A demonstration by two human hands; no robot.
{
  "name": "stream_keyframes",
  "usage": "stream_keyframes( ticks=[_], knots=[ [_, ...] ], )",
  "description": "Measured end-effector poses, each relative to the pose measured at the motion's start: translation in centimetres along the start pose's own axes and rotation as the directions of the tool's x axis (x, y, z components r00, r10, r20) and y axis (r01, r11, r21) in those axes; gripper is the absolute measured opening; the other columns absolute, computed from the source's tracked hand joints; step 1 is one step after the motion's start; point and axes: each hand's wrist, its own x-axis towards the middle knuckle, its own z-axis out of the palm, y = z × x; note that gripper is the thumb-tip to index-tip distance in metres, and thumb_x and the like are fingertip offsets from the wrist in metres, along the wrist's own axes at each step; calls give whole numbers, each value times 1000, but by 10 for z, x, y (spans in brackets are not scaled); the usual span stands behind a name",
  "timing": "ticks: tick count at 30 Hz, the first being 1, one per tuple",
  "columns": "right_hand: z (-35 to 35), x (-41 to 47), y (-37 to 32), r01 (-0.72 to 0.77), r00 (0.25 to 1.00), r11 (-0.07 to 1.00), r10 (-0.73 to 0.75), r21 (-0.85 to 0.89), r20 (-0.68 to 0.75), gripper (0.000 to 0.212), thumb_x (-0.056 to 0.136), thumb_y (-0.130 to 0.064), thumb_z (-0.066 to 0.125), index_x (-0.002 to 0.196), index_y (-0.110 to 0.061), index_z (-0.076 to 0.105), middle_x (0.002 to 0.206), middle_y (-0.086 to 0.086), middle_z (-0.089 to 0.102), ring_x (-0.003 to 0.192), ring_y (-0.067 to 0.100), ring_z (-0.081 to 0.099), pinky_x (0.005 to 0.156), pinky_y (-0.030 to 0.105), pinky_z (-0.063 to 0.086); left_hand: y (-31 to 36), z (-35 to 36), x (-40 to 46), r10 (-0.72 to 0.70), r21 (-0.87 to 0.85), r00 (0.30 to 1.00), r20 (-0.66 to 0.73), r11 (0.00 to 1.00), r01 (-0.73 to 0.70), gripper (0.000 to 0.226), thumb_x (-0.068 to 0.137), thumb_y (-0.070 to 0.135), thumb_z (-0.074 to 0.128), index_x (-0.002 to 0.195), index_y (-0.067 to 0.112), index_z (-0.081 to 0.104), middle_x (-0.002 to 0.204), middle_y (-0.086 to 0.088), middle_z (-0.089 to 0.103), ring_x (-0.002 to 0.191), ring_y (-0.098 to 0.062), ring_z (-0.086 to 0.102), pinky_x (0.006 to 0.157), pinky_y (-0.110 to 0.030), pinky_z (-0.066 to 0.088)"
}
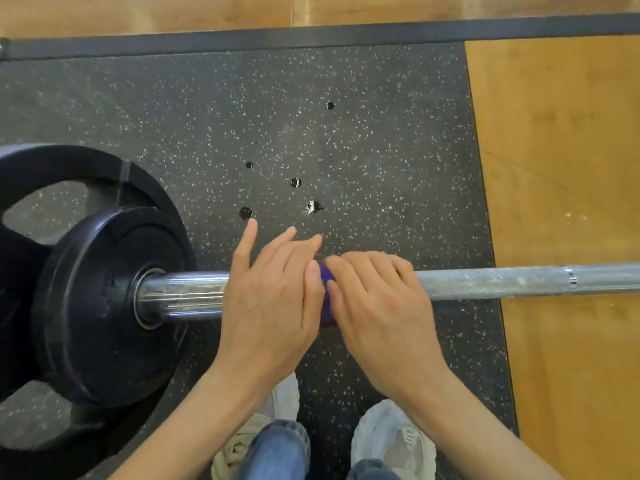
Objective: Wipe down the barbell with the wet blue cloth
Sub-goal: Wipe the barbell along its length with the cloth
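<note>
Looking straight down here. The barbell (pixel 485 284) runs left to right across a black speckled rubber mat (pixel 363 133), with two black plates (pixel 104 299) loaded on its left end and the shiny sleeve (pixel 180 296) sticking out just inside them.

Both hands are on the bar, side by side, right where the sleeve meets the knurled shaft. The blue cloth (pixel 326 278) is wrapped around the bar between and under them, so only a small strip of it peeks out in the gap.

The left hand (pixel 273 299) lies over the bar with its fingers mostly straight and splayed forward past it, palm down on the bar, thumb touching the cloth's edge. It looks flat and relaxed rather than clenched. The right hand (pixel 377 306) has its fingers curled over the top of the bar and cloth, grasping the cloth against the shaft.

Wooden floor (pixel 561 202) sits to the right of the mat, and a dark metal strip (pixel 311 38) crosses the top. At the bottom you can see pale sneakers (pixel 391 441) and blue jeans (pixel 277 452), feet planted on the mat just behind the bar.
</note>
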Motion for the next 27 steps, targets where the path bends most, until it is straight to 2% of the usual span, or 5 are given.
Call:
stream_keyframes(
  ticks=[5, 8, 17, 22, 27],
  knots=[
    [-5, -4, -6, -115, 993, 993, 114, -20, -15, 29, 105, -17, 38, 101, -12, 66, 91, 2, 61, 85, 29, 57, 89, 40, 43, 2, 2, -8, 2, 29, 1000, -18, 1000, -2, 59, 109, 25, 14, 123, 5, 68, 111, -4, 73, 104, -22, 69, 122, -42, 22],
    [-1, -5, -10, -11, 1000, 1000, 11, 16, 26, 32, 106, -18, 36, 98, -12, 66, 88, 2, 60, 81, 29, 56, 86, 41, 46, 2, 1, -14, 9, 20, 1000, -19, 1000, -9, 62, 110, 28, 11, 127, 6, 66, 111, -2, 70, 93, -19, 66, 120, -40, 27],
    [-5, -24, -7, 26, 998, 999, -28, 37, 51, 36, 106, -19, 32, 99, -12, 67, 90, 2, 60, 81, 28, 56, 84, 39, 45, 3, 3, -40, 110, 56, 994, -5, 992, -110, 56, 110, 29, 17, 144, 2, 53, 149, -5, 53, 141, -22, 46, 124, -42, 19],
    [-10, -30, -12, -66, 997, 998, 67, -14, 27, 31, 103, -19, 38, 97, -13, 67, 88, 2, 61, 80, 29, 56, 81, 39, 42, 6, 9, -46, 118, 91, 991, -56, 989, -113, 56, 110, 28, 16, 145, 3, 52, 151, -4, 52, 145, -21, 41, 123, -42, 19],
    [-9, -33, 5, 81, 997, 997, -81, 9, 9, 35, 106, -20, 35, 100, -11, 68, 90, 3, 62, 80, 30, 59, 78, 42, 49, 4, 11, -44, 121, 110, 989, -87, 988, -112, 56, 109, 27, 15, 143, 3, 54, 150, -4, 52, 145, -20, 41, 123, -44, 19]
  ],
)
